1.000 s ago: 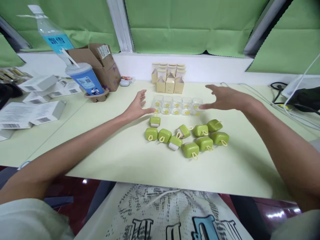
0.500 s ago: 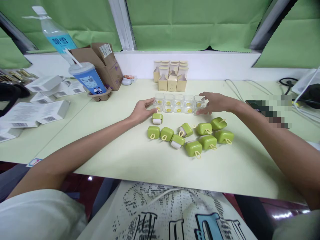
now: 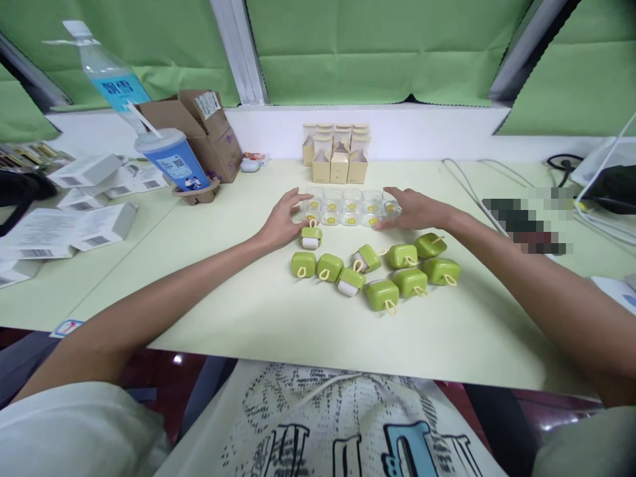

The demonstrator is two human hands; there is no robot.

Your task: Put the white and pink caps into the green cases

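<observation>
Two rows of small clear plastic cups (image 3: pixel 352 217) with yellow marks stand side by side at the middle of the table. My left hand (image 3: pixel 283 220) is at their left end, thumb in front and fingers behind, gripping the end cups. At the right end, my right hand (image 3: pixel 410 209) grips the cups the same way, its thumb along the front row. Close to my left thumb stands a green case with a yellow loop and white lower part (image 3: pixel 311 238). Several similar green cases (image 3: pixel 382 295) lie nearer me, at mixed angles.
Small open cream boxes (image 3: pixel 340 165) stand by the wall. To the left are a cardboard box (image 3: pixel 218 142), a blue drink cup (image 3: pixel 176 162) in a holder, a water bottle (image 3: pixel 116 86) and white boxes (image 3: pixel 104 225). A partly blurred phone-like object (image 3: pixel 497 218) and cables lie right.
My right hand has moved slightly left, its thumb now farther along the front row. My left fingers have shifted a little at the left end. The green cases stay as they were.
</observation>
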